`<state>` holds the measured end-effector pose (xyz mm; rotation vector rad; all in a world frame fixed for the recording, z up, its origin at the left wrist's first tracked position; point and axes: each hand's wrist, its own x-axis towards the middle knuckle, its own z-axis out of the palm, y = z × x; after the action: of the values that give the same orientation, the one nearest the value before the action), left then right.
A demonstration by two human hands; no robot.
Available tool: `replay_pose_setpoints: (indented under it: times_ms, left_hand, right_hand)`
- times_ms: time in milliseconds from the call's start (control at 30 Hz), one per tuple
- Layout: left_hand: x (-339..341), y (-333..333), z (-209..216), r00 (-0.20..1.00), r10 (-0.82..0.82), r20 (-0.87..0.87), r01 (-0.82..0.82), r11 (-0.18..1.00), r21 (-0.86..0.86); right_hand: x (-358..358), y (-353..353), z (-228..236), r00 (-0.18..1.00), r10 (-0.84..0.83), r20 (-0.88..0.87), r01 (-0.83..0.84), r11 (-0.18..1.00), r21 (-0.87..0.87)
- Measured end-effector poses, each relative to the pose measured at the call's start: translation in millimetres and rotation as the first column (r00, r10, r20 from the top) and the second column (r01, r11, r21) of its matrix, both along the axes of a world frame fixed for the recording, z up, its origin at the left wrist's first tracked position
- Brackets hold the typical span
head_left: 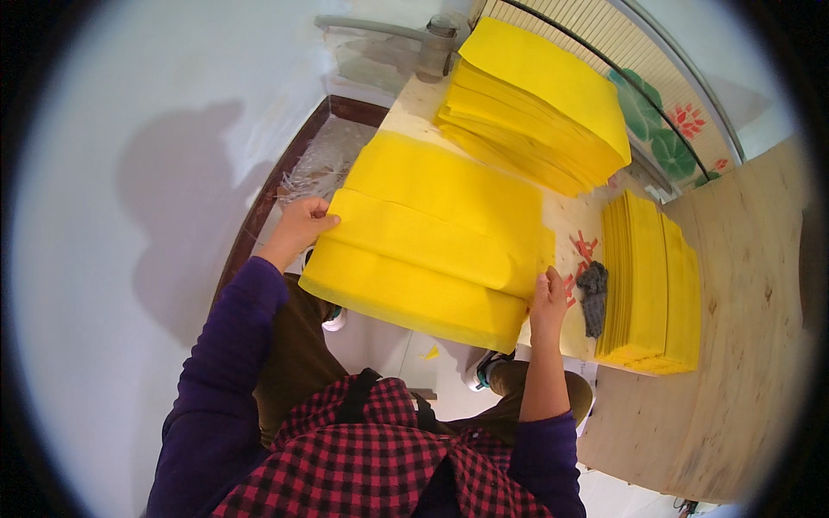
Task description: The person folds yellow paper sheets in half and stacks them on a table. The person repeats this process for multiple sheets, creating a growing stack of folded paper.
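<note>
A wide yellow fabric-like sheet [406, 289] lies in front of me, its near part hanging past the front edge of the table. Across it runs a folded-over flap. My left hand [302, 228] is closed in a pinch on the left end of this fold. At the right end, my right hand [547, 304] is closed too, thumb against fingers on the sheet's edge. More yellow material [458, 186] lies flat beneath or behind the fold; I cannot tell whether it is the same piece.
A tall stack of yellow sheets [535, 104] stands at the back. On the right are bundled folded yellow pieces [652, 285], a dark grey glove-like cloth [592, 298] and red scraps [585, 246]. A jar [438, 47] sits at the far corner. A white wall [199, 285] rises on the left.
</note>
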<state>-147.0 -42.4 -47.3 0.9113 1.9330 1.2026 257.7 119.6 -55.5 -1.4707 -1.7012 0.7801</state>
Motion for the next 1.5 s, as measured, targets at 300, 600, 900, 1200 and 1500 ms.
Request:
replay_pose_setpoints:
  times_ms: [300, 600, 900, 1200, 1500]
  left_hand:
    - [5.1, -0.8, 0.8, 0.999, -0.01, -0.049, 0.014, 0.995, 0.099]
    - [17.0, -1.1, 1.8, 0.989, -0.149, 0.011, 0.148, 0.986, 0.075]
    - [13.4, 1.0, -4.6, 0.987, -0.158, -0.011, 0.159, 0.984, 0.082]
    - [17.7, 4.9, 0.3, 0.829, -0.039, -0.558, 0.203, 0.95, 0.236]
    - [78.9, -3.2, 24.0, 0.318, -0.59, -0.742, 0.732, 0.65, -0.203]
  right_hand:
    - [-10.2, -13.8, -3.3, 0.983, 0.024, -0.183, -0.046, 0.992, -0.118]
    - [-11.7, -13.8, -0.6, 0.97, 0.029, -0.242, -0.072, 0.982, -0.172]
    - [-11.8, -11.1, 6.8, 0.986, 0.033, -0.163, -0.063, 0.981, -0.184]
    - [-45.7, -66.7, 39.0, 0.798, 0.336, 0.5, -0.47, 0.867, 0.166]
    - [-118.8, -97.7, 32.9, 0.545, 0.502, 0.672, -0.706, 0.707, 0.044]
